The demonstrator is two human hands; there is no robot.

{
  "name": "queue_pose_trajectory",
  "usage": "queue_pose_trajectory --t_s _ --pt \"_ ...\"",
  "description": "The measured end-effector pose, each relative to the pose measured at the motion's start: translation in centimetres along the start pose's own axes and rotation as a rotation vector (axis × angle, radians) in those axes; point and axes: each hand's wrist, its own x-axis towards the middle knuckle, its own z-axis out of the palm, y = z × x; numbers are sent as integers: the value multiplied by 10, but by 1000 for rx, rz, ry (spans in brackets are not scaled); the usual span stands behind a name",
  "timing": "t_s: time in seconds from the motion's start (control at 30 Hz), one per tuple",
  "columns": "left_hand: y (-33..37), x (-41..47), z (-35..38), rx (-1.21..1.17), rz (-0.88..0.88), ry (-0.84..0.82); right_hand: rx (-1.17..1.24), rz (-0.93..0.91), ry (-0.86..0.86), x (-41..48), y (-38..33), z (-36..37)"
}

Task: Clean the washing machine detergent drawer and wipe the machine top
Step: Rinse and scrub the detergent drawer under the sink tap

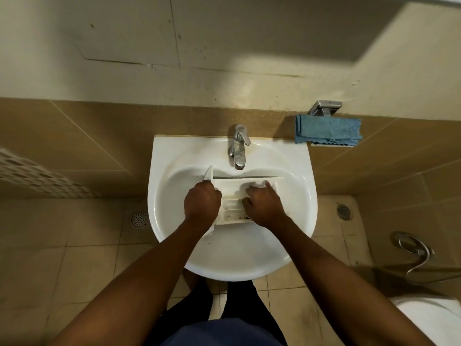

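— Where's the drawer?

— I have the detergent drawer (233,208) lying in the bowl of the sink (152,196), on the near side of the tap (238,146). My left hand (202,201) grasps its left wall, fingers wrapped over the edge, bracing it.

— And the right?

— My right hand (265,204) is down in the far compartment, fingers curled. There's a pale blur under them. I can't tell whether they clutch a sponge or rub bare plastic.

— Which step, then?

— Scrubbing the drawer, I judge. Dark grit (240,217) shows in the near compartment, so that part isn't done. The machine top isn't in view.

— Next?

— I'd work the right hand toward the near compartment with the left bracing, then rinse under the tap. The blue cloth (328,132) hangs on the wall holder (324,108), right of the sink, likely for the wipe.
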Motion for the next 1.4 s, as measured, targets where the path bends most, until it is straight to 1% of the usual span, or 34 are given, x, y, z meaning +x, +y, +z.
queue_pose_trajectory --t_s 0.03,0.07,0.1,0.13,0.2,0.27,0.3,0.37,0.4,0.43,0.47,0.5,0.53,0.57,0.6,0.63,0.67,0.77,0.8,0.87,0.93,1.0,1.07,1.1,1.13,1.2,1.23,1.27,1.33,1.37,1.4 --pt "-1 0 0 -5 3 3 137 23 19 4 -14 -2" --pt "-1 0 0 -9 8 6 278 3 19 9 -25 -2" --pt "-2 1 1 -11 14 9 398 -25 -13 13 -33 -2" --pt "-2 1 2 -12 18 11 462 -66 -43 15 -34 0" --pt "-2 1 1 -17 19 11 408 -159 -5 13 -25 4" --pt "-1 1 2 -10 22 12 285 -159 80 7 -5 9" --pt "-1 1 2 -3 22 9 230 -107 81 3 4 11" --pt "-1 0 3 -1 21 7 189 59 13 2 16 10" --pt "-2 -1 4 -3 24 15 216 136 -21 6 20 11" --pt "-2 -1 4 -8 29 27 292 204 -26 11 19 8" --pt "-3 -1 5 -13 32 34 415 269 6 18 17 5" --pt "-3 -1 5 -20 31 35 625 358 61 25 10 -2" --pt "-3 -1 5 -30 29 34 932 485 111 34 3 -9" --pt "-3 -1 5 -37 27 35 1286 629 133 43 -4 -15" --pt "-2 0 5 -39 25 34 1616 735 134 52 -12 -22" --pt "-2 0 5 -38 25 35 1859 802 117 59 -19 -28" --pt "-2 0 5 -39 25 37 2009 838 101 66 -21 -28" --pt "-2 -1 5 -43 35 51 2318 791 -8 79 -26 -29" --pt "-2 -2 5 -41 38 51 2401 800 -18 81 -26 -29" --pt "-2 -2 5 -39 43 53 2535 794 -5 83 -27 -28" --pt "-2 -2 5 -56 45 58 2601 785 42 83 -27 -30" --pt "-2 -3 4 -72 46 60 2604 795 53 79 -24 -31" --pt "-1 -3 5 -79 50 65 2548 795 59 72 -22 -31" --pt "-2 -3 6 -88 53 69 2478 788 41 68 -21 -31" --pt "-2 -3 6 -102 58 77 2346 774 -5 63 -23 -31" --pt "-2 -4 7 -129 66 90 1910 725 -107 51 -35 -27" --pt "-2 -4 6 -124 71 81 1647 655 -114 43 -41 -24" --pt "-1 -4 6 -114 76 68 1359 514 -105 36 -44 -18" --pt "0 -3 6 -107 85 55 784 138 -123 21 -38 -7" --pt "1 -4 5 -113 83 62 567 3 -173 13 -29 -5" --pt "1 -5 4 -122 78 67 407 -62 -214 5 -16 -7"
